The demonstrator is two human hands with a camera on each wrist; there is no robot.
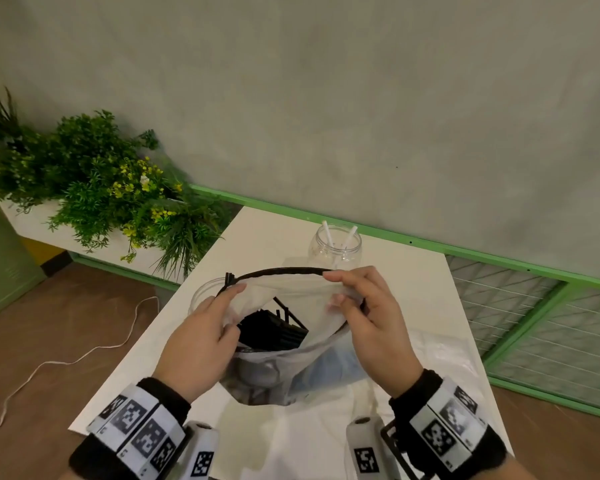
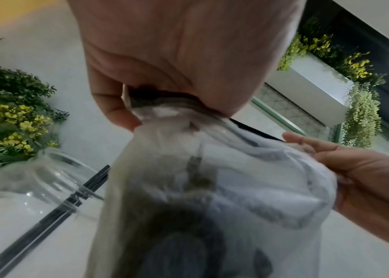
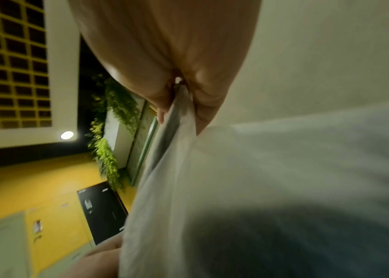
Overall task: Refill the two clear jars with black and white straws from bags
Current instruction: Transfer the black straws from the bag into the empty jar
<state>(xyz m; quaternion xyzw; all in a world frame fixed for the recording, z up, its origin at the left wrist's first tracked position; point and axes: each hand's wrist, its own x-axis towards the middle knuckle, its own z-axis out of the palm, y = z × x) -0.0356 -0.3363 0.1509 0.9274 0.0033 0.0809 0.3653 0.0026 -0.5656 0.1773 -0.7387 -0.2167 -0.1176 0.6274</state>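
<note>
Both hands pinch the bag (image 1: 302, 362) mouth apart, left hand (image 1: 201, 337) and right hand (image 1: 371, 323), black straws (image 1: 274, 329) inside pointing away toward the near jar (image 1: 205, 292) just behind the bag's left edge.

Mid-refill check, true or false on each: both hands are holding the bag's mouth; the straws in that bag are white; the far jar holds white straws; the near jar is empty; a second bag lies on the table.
1. Both hands hold the bag's mouth. True: the left hand and right hand pinch the rim of the bag.
2. The bag holds white straws. False: black straws.
3. The far jar holds white straws. True.
4. The near jar is empty. False: black straws stand in it.
5. A second bag lies on the table. True, at right.
</note>
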